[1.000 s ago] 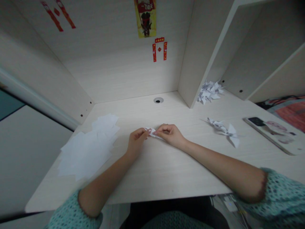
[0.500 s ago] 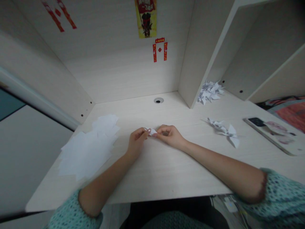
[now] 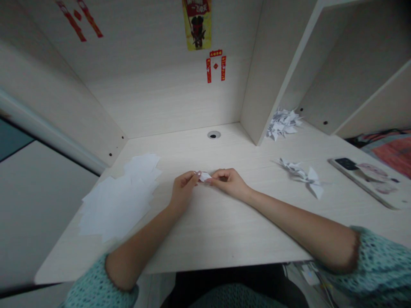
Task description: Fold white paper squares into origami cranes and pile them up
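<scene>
I am working a small white paper (image 3: 204,176), pinched between both hands just above the middle of the counter (image 3: 224,226). I judge this to be a creasing step. The piece is already folded down small, and only a corner of it shows between my fingertips. Any further fold on something this small would call for a tight, steady pinch on both sides. My fingertips would have to stay close to the edge so the layers do not slip.

My left hand (image 3: 183,185) is curled shut, thumb and forefinger closed on the left end of the paper. My right hand (image 3: 228,182) is closed too, fingers bent under and gripping the right end. The two hands nearly touch, with the paper bridging them.

Loose flat sheets (image 3: 118,201) lie to my left, well apart from the hands. A few folded pieces (image 3: 302,174) lie to my right, with a phone (image 3: 366,179) beyond them. A heap (image 3: 282,122) of more such pieces sits in the shelf corner.
</scene>
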`<move>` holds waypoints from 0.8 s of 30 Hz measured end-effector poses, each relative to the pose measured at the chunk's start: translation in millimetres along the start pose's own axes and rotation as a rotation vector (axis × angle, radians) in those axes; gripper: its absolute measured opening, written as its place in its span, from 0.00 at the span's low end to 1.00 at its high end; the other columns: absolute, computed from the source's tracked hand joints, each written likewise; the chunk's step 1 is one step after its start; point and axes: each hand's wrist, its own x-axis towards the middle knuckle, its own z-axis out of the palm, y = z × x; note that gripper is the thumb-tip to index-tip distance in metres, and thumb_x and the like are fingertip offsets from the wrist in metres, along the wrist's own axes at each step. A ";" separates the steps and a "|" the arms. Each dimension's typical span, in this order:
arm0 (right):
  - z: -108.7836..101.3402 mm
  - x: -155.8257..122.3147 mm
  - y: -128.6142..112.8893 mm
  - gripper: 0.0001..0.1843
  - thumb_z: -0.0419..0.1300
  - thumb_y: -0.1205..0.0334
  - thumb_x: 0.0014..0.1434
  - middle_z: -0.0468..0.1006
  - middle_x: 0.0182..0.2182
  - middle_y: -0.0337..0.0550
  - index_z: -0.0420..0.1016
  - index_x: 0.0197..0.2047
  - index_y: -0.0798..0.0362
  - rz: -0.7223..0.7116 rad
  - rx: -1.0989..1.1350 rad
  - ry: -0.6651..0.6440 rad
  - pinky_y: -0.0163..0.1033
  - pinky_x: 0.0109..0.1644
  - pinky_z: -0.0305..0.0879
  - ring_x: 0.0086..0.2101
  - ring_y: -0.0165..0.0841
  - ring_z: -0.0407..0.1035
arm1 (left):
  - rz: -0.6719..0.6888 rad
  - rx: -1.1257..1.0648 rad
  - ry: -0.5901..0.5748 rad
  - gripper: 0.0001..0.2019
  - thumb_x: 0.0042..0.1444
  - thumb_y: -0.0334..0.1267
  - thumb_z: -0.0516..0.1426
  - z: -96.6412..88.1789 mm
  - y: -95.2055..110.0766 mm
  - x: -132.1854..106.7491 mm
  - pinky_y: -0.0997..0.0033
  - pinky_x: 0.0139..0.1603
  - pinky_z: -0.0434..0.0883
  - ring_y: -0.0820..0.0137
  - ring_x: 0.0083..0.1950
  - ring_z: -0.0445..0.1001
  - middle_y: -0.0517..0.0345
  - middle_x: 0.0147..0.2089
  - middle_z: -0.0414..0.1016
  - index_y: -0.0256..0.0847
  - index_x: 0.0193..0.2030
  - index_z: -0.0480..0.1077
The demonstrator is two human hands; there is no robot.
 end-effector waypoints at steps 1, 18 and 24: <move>0.3 0.1 0.4 0.20 0.64 0.45 0.48 0.74 0.21 0.39 0.77 0.25 0.56 0.006 0.007 0.001 0.33 0.25 0.56 0.22 0.26 0.62 | 0.000 0.002 0.004 0.15 0.54 0.48 0.56 -0.1 0.3 0.1 0.72 0.34 0.64 0.71 0.31 0.67 0.59 0.27 0.74 0.40 0.25 0.74; -4.0 -1.3 -4.9 0.14 0.64 0.52 0.51 0.81 0.31 0.45 0.80 0.34 0.54 -0.117 -0.050 0.208 0.38 0.37 0.66 0.32 0.34 0.72 | -0.189 -0.039 0.021 0.18 0.53 0.53 0.56 4.8 -4.4 3.3 0.72 0.31 0.67 0.67 0.35 0.74 0.51 0.36 0.79 0.39 0.34 0.77; -8.7 -7.8 -11.4 0.08 0.62 0.57 0.56 0.80 0.33 0.45 0.80 0.37 0.48 -0.363 -0.334 0.302 0.43 0.42 0.67 0.35 0.36 0.71 | -0.194 -0.073 -0.079 0.19 0.51 0.54 0.57 6.5 -3.6 1.6 0.71 0.30 0.68 0.66 0.34 0.75 0.50 0.36 0.80 0.40 0.35 0.79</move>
